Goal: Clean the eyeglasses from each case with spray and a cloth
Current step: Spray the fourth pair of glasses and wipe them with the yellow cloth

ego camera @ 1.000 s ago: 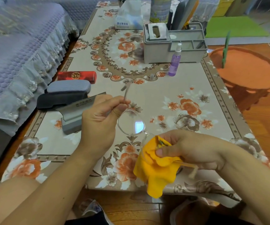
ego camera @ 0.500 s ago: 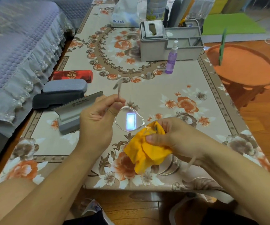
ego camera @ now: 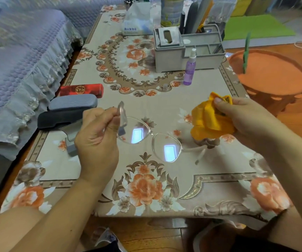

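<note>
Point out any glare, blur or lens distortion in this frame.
Head view: bright rectangular reflections sit on both lenses of the eyeglasses; the purple bedspread at upper left is smeared with blur; the table edges splay outward toward the frame's bottom, a wide-angle effect.

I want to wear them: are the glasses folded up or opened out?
Opened out. The glasses have one arm up at the left hand, the other sticking out sideways.
</note>
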The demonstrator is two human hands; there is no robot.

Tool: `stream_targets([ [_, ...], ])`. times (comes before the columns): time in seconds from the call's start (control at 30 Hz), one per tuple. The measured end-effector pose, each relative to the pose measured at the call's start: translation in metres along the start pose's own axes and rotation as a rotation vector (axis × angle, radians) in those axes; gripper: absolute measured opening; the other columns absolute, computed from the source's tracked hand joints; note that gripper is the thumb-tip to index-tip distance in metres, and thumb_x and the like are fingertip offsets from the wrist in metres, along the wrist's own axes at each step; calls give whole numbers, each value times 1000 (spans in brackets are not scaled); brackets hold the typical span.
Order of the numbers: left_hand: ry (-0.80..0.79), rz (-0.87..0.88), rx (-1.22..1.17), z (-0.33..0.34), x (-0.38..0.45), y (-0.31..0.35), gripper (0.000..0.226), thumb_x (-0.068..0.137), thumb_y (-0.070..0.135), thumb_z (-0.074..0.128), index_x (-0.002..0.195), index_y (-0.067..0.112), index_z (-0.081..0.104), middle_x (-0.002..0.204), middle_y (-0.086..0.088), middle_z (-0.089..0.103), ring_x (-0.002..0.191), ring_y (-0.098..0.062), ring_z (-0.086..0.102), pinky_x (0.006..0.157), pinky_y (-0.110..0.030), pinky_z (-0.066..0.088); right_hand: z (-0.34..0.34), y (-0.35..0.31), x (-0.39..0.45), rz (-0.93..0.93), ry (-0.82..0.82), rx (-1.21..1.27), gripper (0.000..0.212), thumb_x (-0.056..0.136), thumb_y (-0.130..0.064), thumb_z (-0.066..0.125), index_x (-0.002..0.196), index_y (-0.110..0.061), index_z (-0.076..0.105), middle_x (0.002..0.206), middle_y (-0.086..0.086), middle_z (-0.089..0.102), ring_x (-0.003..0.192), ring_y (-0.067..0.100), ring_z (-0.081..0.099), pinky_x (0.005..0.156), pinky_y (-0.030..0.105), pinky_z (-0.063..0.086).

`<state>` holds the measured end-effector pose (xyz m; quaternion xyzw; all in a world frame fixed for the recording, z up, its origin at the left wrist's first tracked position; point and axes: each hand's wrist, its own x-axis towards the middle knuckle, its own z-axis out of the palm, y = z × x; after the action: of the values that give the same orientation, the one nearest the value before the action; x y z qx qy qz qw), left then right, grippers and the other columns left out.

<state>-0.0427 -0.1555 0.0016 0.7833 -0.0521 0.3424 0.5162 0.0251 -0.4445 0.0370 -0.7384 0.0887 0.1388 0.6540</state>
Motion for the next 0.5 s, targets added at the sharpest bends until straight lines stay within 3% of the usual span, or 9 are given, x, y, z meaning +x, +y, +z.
stream_targets([
  [0.1,-31,51,-26,3,-2,2,13,98,14,60,107,9,68,91,-8,62,92,-24,57,87,-23,47,-4,0,1,-6,23,-234,26,97,-36,64,115,-18,69,113,5,73,107,29,67,97,48,53],
  [0.17,-72,59,-11,5,-3,-5,14,98,17,62,108,12,70,92,-5,63,92,-24,55,86,-26,46,-5,-5,-2,-48,22,-308,17,97,-28,66,112,-22,69,111,5,70,100,25,66,87,43,55],
  [0.3,-177,69,41,12,-2,-20,15,96,14,64,109,19,71,90,8,58,92,-19,51,85,-25,42,4,-19,-15,-84,-246,142,29,94,-5,60,118,-19,68,90,15,58,73,26,57,61,34,54],
  [0.37,-198,76,27,15,-1,-19,15,96,17,63,109,22,70,91,10,59,92,-23,52,86,-24,42,17,-21,-23,-105,-402,210,19,88,-5,62,103,-16,68,77,8,59,64,22,56,56,30,52],
  [0.43,-210,74,-2,17,-2,-18,15,98,21,62,109,24,70,92,10,59,92,-27,53,84,-29,44,30,-16,-31,-101,-539,183,10,88,-7,65,92,-15,67,74,5,66,63,17,62,60,26,55],
  [0.5,-202,43,-43,16,-3,-18,14,99,26,62,107,27,73,94,11,62,93,-30,55,82,-37,49,33,-8,-31,-133,-553,-6,8,91,-9,68,88,-16,70,88,14,72,78,24,67,72,30,58],
])
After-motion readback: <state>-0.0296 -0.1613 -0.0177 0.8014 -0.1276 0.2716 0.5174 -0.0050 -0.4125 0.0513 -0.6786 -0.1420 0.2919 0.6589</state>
